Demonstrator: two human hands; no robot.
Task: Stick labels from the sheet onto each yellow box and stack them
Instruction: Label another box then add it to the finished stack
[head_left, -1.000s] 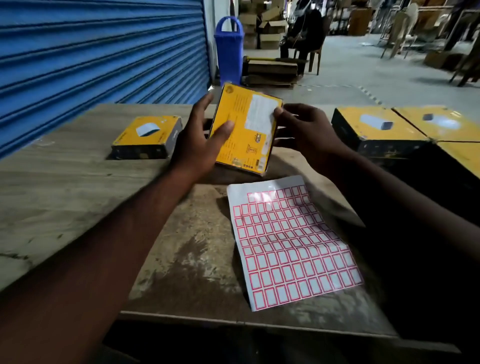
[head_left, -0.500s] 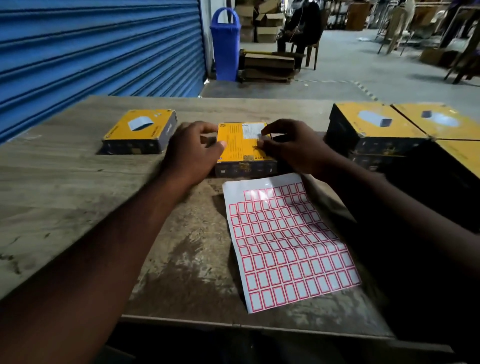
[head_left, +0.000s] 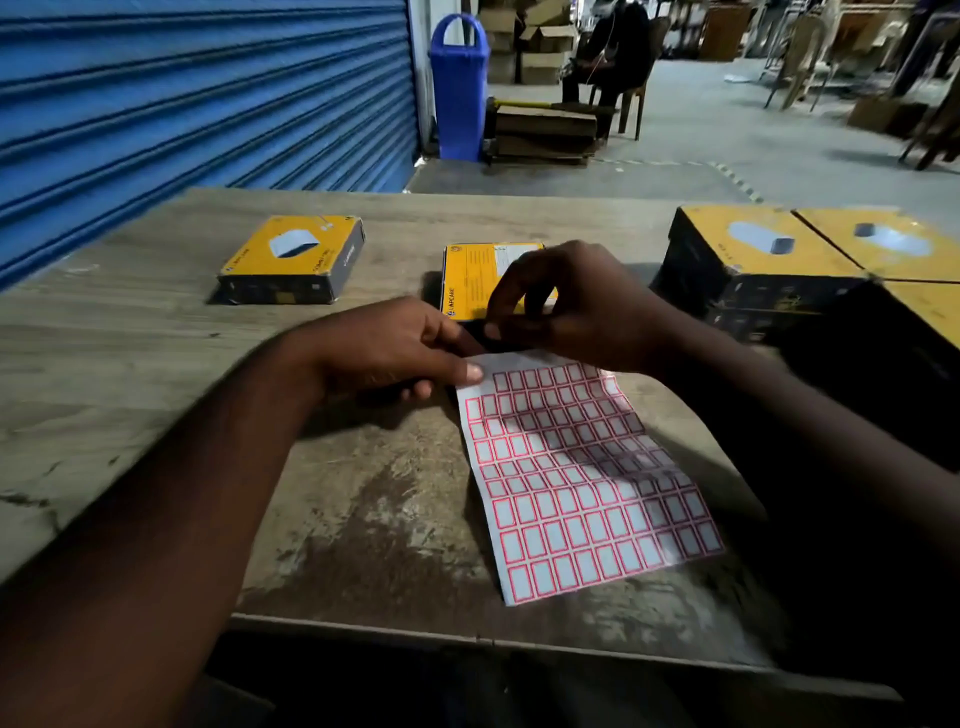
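Note:
A white sheet of red-bordered labels (head_left: 582, 478) lies on the wooden table (head_left: 130, 364) in front of me. My left hand (head_left: 395, 348) pinches the sheet's top left corner. My right hand (head_left: 566, 306) hovers at the sheet's top edge with fingertips curled together as if pinching at a label; whether a label is between them I cannot tell. Behind my hands a yellow box (head_left: 478, 275) lies flat, printed back side up. Another yellow box (head_left: 293, 260) lies at the left. Several yellow boxes (head_left: 763, 249) are stacked at the right.
A blue roller shutter (head_left: 182, 104) runs along the left side. Beyond the table stand a blue bin (head_left: 460, 83), a low wooden crate (head_left: 543, 130) and a seated person (head_left: 613, 47) on a chair. The table's front edge is close to me.
The yellow box, held up a second ago, was laid flat on the table. Both hands then left it and came back to the top of the label sheet.

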